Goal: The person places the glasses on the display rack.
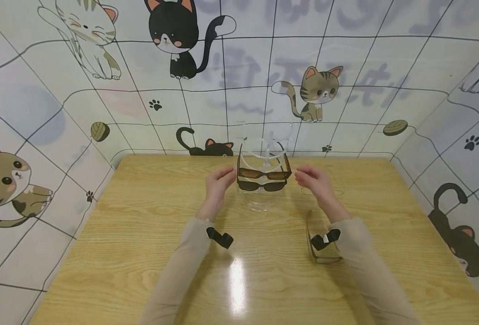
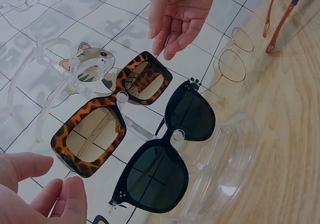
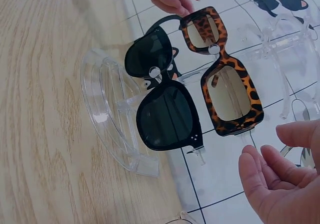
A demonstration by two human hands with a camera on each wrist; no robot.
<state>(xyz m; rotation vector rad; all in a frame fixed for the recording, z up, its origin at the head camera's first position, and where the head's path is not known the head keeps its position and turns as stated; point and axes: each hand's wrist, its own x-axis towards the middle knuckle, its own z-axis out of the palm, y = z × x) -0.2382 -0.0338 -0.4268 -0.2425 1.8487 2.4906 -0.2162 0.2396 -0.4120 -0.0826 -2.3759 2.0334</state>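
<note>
Our left grip (image 1: 218, 183) is relaxed, just left of the tortoiseshell sunglasses (image 3: 230, 63) | our right grip (image 1: 316, 185) is relaxed, just right of them | we see them on the clear stand (image 3: 102, 116) with black sunglasses (image 3: 170, 84), far middle of the table (image 1: 134, 203)

I read open tabletop (image 1: 272, 275) between the forearms (image 1: 184, 266), as far as the clear stand (image 3: 97, 106); more room left. Tortoiseshell sunglasses (image 3: 230, 91) and black sunglasses (image 3: 167, 115) fill the middle. Right side tighter: wire-rimmed glasses (image 2: 232, 50) near the right hand (image 1: 316, 183), brown-framed glasses (image 1: 327, 260) beneath that forearm. Patterned backdrop (image 1: 207, 106) closes off the rear.
</note>
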